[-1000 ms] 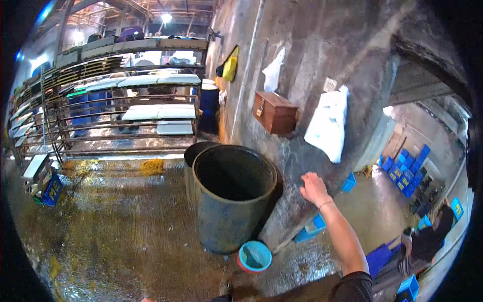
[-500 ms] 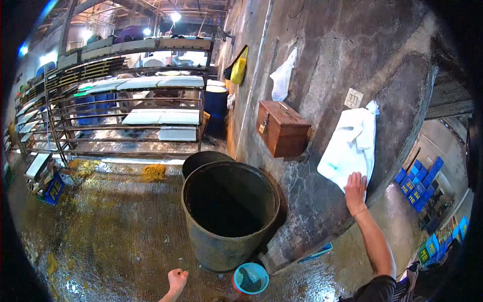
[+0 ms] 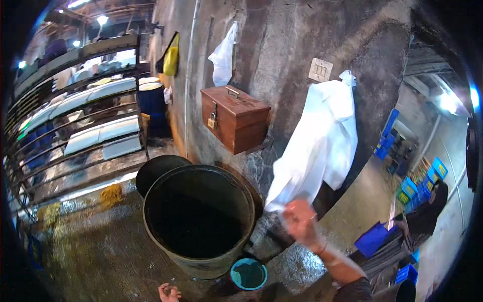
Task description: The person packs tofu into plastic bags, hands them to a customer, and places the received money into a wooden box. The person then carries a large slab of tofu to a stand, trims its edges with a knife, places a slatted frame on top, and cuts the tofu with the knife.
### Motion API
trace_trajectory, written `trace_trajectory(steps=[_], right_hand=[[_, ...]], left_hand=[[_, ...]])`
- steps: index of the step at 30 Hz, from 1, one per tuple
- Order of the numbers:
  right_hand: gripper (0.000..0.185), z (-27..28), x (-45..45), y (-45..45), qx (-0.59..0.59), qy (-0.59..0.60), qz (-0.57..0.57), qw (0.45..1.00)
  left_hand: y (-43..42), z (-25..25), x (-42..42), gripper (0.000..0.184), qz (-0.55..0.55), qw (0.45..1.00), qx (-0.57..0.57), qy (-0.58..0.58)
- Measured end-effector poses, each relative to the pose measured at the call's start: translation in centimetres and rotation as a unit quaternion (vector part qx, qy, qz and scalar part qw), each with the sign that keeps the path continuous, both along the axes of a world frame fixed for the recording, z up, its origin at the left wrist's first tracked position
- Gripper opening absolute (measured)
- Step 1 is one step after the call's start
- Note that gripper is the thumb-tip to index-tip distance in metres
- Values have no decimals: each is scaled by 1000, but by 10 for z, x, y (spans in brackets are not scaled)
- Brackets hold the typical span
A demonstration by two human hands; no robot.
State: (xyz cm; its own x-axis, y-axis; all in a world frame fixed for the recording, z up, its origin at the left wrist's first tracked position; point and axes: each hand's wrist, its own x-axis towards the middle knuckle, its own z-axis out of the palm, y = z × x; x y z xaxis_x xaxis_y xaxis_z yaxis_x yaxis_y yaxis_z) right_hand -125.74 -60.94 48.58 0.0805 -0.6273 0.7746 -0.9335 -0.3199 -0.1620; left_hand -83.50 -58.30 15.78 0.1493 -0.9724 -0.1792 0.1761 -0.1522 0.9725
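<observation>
A white cloth (image 3: pixel 314 136) hangs from a point on the concrete wall, its lower left corner stretched down and outward. My right hand (image 3: pixel 302 221), blurred by motion, is closed at that corner. Low at the bottom edge of the view, my left hand (image 3: pixel 169 293) is partly cut off; its fingers are loosely bent and apart, with nothing in them. Between my hands stands a small turquoise-rimmed bucket (image 3: pixel 264 276) with something dark inside. Behind it is a large dark round tub (image 3: pixel 206 269), its inside in shadow.
A brown wooden box (image 3: pixel 236 121) with a padlock is fixed to the wall. A white bag (image 3: pixel 224 60) and a yellow bag (image 3: pixel 171 61) hang farther left. Racks with white trays (image 3: pixel 100 100) stand at left. At right, a person (image 3: pixel 422 216) is near blue crates (image 3: pixel 385 138); the floor (image 3: pixel 95 251) is wet.
My view has turned right, and a person shows at right. My right hand has pulled the cloth's lower corner left and down. The left hand's fingers have loosened from a closed shape.
</observation>
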Motion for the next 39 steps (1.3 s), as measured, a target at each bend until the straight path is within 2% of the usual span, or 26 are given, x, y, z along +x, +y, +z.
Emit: trace_trajectory(steps=[1,2,3,5,6,7,9,10,12,15,16,18,20,22,24,26,27,29,30,31,32,33,34,36,37,39], right_hand=[[9,-12,36,-6,63,-84,35,994],[11,-24,74,-12,126,-171,71,975],[11,-42,109,-23,159,-166,114,967],[12,-66,178,-53,224,-165,202,939],[13,-76,214,-69,256,-175,248,918],[14,-84,246,-83,302,-167,268,900],[17,-97,293,-109,368,-132,304,869],[19,-103,310,-124,376,-132,312,862],[23,-100,339,-153,425,-156,324,831],[29,-103,382,-215,463,-146,322,813],[30,-96,398,-238,448,-150,329,818],[36,-78,421,-294,448,-139,320,823],[29,-62,434,-367,377,-145,295,866],[18,-55,446,-451,337,-159,237,897],[21,-48,466,-545,293,-181,234,909],[19,-30,492,-635,253,-143,258,921],[19,-23,506,-679,236,-137,265,925],[18,-9,535,-768,179,-111,278,937],[18,1,550,-811,139,-93,283,945],[18,15,566,-850,133,-109,285,943],[18,28,581,-889,129,-126,287,941],[19,40,596,-933,120,-126,270,947],[19,50,609,-977,111,-126,254,952],[20,77,635,-1059,18,-81,249,965],[20,89,647,-1100,11,-79,231,970],[22,105,662,-1180,-18,-65,221,973]], left_hand=[[-18,9,7,36,-38,999,-16,32],[-33,49,7,35,-73,996,16,57],[-51,93,8,35,-106,990,48,78],[-93,111,24,58,-221,952,131,168],[-109,124,32,86,-312,912,103,247],[-127,133,43,86,-343,851,158,365],[-157,158,67,96,-390,804,197,403],[-174,161,81,89,-405,786,205,420],[-202,134,103,68,-384,813,151,410],[-268,126,132,32,-295,879,201,315],[-292,132,144,28,-261,903,196,278],[-357,113,181,28,-244,915,145,285],[-428,114,240,25,-201,955,111,187],[-504,65,319,27,-177,981,61,51],[-541,95,392,29,-99,987,122,38],[-570,80,467,25,-61,974,144,-165],[-579,68,503,26,-30,947,57,-315],[-590,-6,580,39,67,902,19,-425],[-595,-32,607,35,100,938,37,-331],[-589,18,599,31,154,951,16,-269],[-599,-5,616,25,191,972,-1,-139],[-615,-30,637,21,224,968,-19,-114],[-634,-15,641,20,232,963,-26,-137],[-686,-63,686,30,190,944,26,-268],[-726,-70,693,30,191,945,20,-265],[-798,-84,701,51,225,942,-69,-238]])
